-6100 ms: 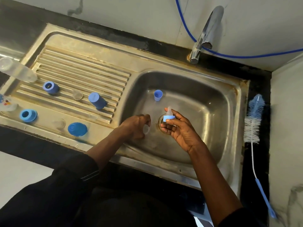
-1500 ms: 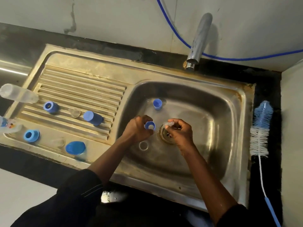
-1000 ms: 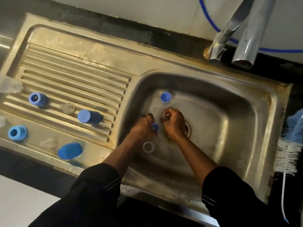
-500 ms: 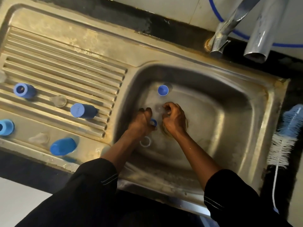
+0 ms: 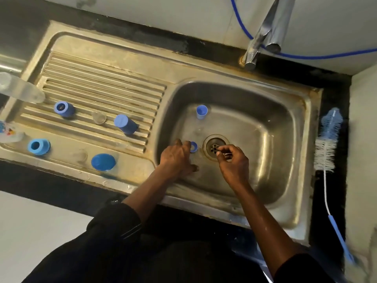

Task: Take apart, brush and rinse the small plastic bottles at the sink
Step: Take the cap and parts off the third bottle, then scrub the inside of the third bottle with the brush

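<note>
In the sink basin (image 5: pixel 275 139), the left hand (image 5: pixel 176 158) pinches 1 blue collar (image 5: pixel 193 147) beside the drain (image 5: pixel 214 147), while the right hand (image 5: pixel 233 162), curled in a pinch on something too small to identify, hovers over it, so a wet slip could lodge that piece in the strainer.

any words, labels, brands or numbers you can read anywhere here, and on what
No text here can be read.
Coloured print on the clear bottle at the left edge: too blurred to read.
Blue caps, sink, tap, brush: no marks visible.
</note>
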